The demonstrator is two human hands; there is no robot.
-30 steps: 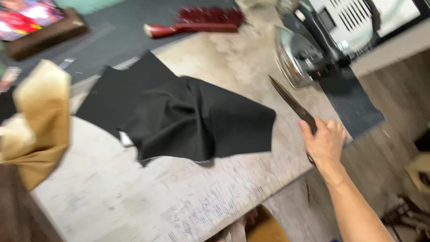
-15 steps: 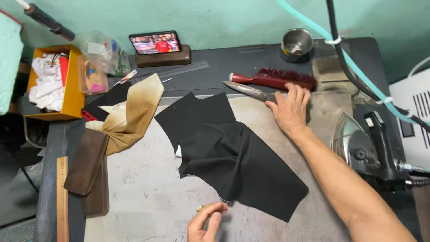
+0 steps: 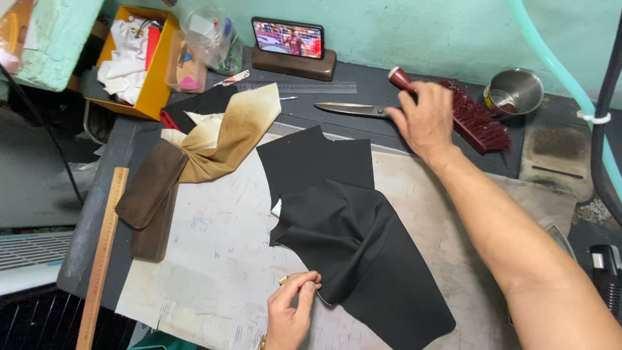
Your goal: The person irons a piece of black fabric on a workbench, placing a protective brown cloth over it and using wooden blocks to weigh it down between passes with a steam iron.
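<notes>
At the far edge of the worktable, your right hand is closed around the red brush, with the scissors lying just beside it. Your left hand pinches the near edge of the black fabric piece, which lies flat mid-table.

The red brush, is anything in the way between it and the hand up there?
Nothing visible is in the way. The right hand is already over the red brush's handle and seems to grip it. The scissors lie just to the side of that hand, on the dark strip of the table.
</notes>
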